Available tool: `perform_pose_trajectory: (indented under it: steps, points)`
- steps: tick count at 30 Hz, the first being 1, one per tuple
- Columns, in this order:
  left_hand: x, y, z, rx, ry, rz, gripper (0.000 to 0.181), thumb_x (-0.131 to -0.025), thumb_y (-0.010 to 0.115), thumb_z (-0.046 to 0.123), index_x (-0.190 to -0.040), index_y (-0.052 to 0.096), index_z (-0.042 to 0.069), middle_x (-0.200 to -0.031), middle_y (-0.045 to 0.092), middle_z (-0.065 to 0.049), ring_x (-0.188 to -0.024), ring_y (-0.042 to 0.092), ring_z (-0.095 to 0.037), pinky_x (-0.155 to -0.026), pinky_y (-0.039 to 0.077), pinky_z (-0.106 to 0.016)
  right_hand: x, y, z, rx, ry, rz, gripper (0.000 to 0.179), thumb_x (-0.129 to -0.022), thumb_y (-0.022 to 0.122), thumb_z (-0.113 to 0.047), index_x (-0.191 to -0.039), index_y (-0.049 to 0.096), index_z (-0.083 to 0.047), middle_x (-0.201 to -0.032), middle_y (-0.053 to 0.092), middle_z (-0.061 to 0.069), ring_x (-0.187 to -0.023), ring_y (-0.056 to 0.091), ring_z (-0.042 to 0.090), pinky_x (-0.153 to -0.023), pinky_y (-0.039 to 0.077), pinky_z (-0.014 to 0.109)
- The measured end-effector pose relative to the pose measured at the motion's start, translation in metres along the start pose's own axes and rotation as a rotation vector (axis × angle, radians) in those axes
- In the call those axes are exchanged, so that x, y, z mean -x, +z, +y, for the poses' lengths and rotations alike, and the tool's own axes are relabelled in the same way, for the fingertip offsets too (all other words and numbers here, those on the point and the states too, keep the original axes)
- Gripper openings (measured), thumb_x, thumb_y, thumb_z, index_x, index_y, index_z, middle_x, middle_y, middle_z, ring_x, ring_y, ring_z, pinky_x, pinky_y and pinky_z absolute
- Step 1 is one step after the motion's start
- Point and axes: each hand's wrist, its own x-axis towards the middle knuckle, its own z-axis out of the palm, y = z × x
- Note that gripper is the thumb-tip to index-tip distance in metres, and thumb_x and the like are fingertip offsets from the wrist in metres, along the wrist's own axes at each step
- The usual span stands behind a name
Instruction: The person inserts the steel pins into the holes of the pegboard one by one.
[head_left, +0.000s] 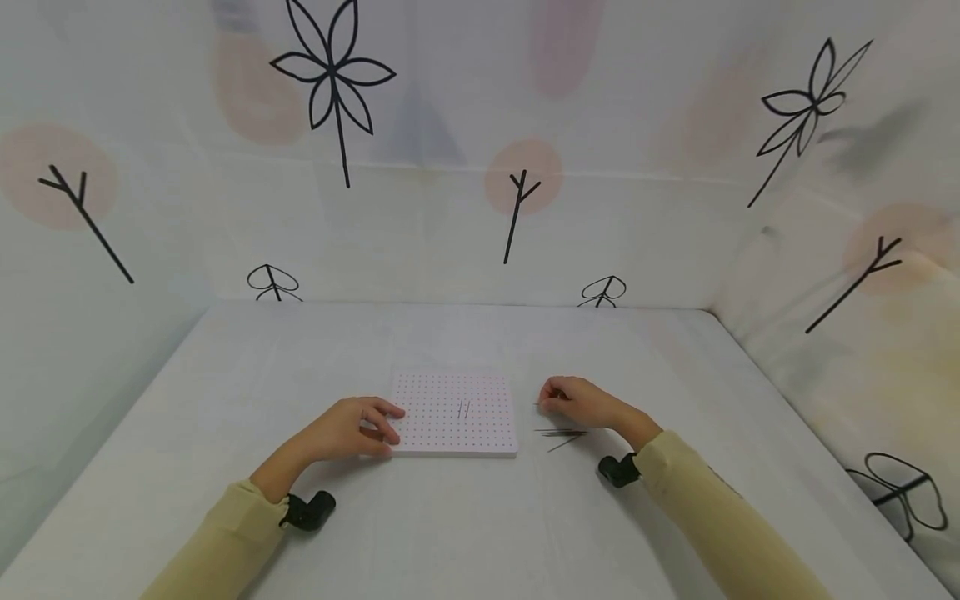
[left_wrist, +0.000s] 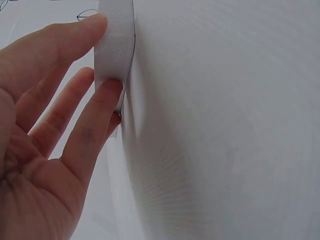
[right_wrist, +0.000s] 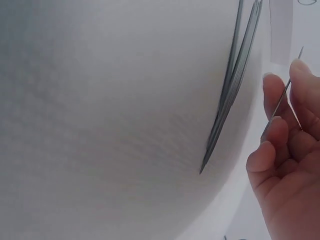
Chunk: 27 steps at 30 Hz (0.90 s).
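Pinched needle: our right hand (head_left: pixel 581 402) grips a thin grey needle (right_wrist: pixel 281 100) between thumb and fingers, to the right of the board. One pointed end sticks out past the thumb; a second thin line shows among the fingers, and we cannot tell whether it is another needle.
Pinch: we would do well to hold the shaft firmly but lightly, close to the end we want to steer, with the point clear of our skin.
Board hand: our left hand (head_left: pixel 348 429) has its fingers spread and relaxed, the tips touching the left side of the white board (head_left: pixel 427 400) by its near corner. There is no clench round it.
Steadying: gentle, even pressure at that edge should keep the board from sliding, and fingertips are best kept off the dots we need to see.
Dotted face: the board lies flat on the table (head_left: pixel 465 525) between our hands, and its rows of dots look like small holes. It is the nearest thing to a container here.
What it bears: two needles (head_left: pixel 461 409) show right of its middle, side by side and apart. They seem upright; how deep they sit is too small to tell.
Needle pile: loose needles (right_wrist: pixel 230 95) lie together on the table, right of the board and just nearer than our right hand.
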Motion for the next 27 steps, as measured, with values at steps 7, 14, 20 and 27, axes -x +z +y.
perform_pose_trajectory:
  steps: [7,14,20,27]
  points:
    - [-0.001,0.001,-0.002,-0.017,0.010,0.005,0.010,-0.073,0.078,0.007,-0.079,0.074,0.014,-0.120,0.058,-0.009,-0.110,0.054,-0.030,-0.079,0.052,-0.025,0.000,0.000,-0.004,-0.018,-0.031,0.069,0.006,-0.092,0.058,-0.009,-0.094,0.059,-0.004,-0.088,0.059,-0.001,-0.077,0.050,0.013,-0.067,0.046,0.025]
    - [0.000,0.000,-0.001,-0.008,0.006,0.002,0.010,-0.073,0.079,0.008,-0.079,0.073,0.013,-0.120,0.058,-0.009,-0.109,0.054,-0.030,-0.079,0.052,-0.026,0.000,0.000,-0.013,-0.052,-0.039,0.085,0.010,-0.090,0.060,-0.006,-0.099,0.063,-0.004,-0.088,0.061,0.001,-0.074,0.053,0.014,-0.065,0.050,0.026]
    - [0.001,0.000,0.000,-0.008,0.002,0.002,0.010,-0.073,0.078,0.008,-0.079,0.073,0.013,-0.120,0.058,-0.010,-0.109,0.055,-0.030,-0.079,0.052,-0.026,-0.003,0.001,-0.019,-0.086,-0.044,0.112,0.011,-0.088,0.064,-0.007,-0.097,0.063,-0.002,-0.086,0.063,0.000,-0.072,0.057,0.014,-0.066,0.051,0.026]
    - [0.001,0.000,0.001,0.003,0.005,0.002,0.010,-0.073,0.078,0.007,-0.079,0.073,0.012,-0.120,0.058,-0.010,-0.111,0.053,-0.032,-0.080,0.052,-0.026,-0.007,0.004,-0.027,-0.137,-0.041,0.137,0.014,-0.086,0.066,-0.009,-0.096,0.061,-0.001,-0.084,0.063,0.001,-0.071,0.058,0.014,-0.065,0.052,0.026]
